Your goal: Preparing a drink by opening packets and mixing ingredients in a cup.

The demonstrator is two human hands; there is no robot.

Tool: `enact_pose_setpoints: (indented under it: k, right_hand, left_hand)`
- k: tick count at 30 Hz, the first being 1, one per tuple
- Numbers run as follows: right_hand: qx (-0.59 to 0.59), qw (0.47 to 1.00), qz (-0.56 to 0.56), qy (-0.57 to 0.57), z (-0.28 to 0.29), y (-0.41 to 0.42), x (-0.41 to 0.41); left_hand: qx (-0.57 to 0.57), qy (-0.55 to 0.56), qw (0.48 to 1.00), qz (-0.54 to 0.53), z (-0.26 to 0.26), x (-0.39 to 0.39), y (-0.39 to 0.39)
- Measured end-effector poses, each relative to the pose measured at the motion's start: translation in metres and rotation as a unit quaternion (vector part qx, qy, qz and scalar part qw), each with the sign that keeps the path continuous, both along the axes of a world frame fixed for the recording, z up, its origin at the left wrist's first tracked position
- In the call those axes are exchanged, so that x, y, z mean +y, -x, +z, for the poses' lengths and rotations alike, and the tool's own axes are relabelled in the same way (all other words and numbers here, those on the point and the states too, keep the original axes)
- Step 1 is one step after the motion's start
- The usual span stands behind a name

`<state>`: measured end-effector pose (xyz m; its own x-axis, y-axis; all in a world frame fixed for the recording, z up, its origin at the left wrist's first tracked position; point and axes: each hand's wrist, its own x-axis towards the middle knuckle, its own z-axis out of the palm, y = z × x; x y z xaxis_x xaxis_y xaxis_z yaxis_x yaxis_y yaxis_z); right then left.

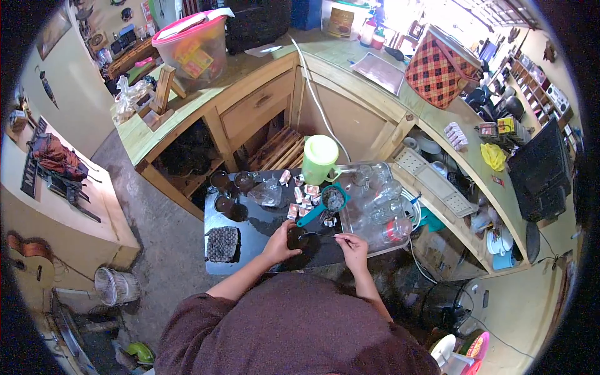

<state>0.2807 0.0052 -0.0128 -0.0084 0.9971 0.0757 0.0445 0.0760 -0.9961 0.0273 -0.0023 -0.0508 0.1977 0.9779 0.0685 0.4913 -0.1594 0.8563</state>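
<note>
My left hand (281,246) grips the side of a cup of dark liquid (296,239). In my right hand (354,251) is the thin handle of a metal spoon (323,234), whose other end reaches into the cup. Just beyond lies a teal handled strainer (333,198) with pale, ice-like pieces in it. Several small printed packets (304,199) are scattered around it. A light green lidded pitcher (320,161) stands behind them. At the left of the low table are cups of dark liquid (224,203), a clear plastic bag (266,192) and a dark woven mat (222,243).
A clear tray (347,220) on the right holds several glasses and jars (386,211). Wooden counters (253,89) curve around the table. A white cable (311,79) hangs down the counter front. A basket (117,286) stands on the floor at left.
</note>
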Motion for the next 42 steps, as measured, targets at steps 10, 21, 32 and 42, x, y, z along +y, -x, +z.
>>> enact_pose_setpoints:
  k: [10,21,32,42]
  right_hand:
    - [0.238,0.958,-0.046,0.153,0.010,-0.001,-0.001]
    - [0.334,0.908,-0.060,0.248,0.038,0.028,0.011]
    - [0.340,0.894,0.017,0.290,0.042,0.061,0.031]
    - [0.348,0.881,0.015,0.321,0.033,0.058,0.029]
  left_hand:
    - [-0.010,0.021,1.000,0.004,-0.001,0.000,0.008]
    - [-0.017,-0.028,0.985,0.171,-0.003,0.002,0.058]
    - [0.025,-0.088,0.930,0.355,-0.004,0.040,0.094]
    - [-0.005,-0.101,0.910,0.401,0.004,0.059,0.088]
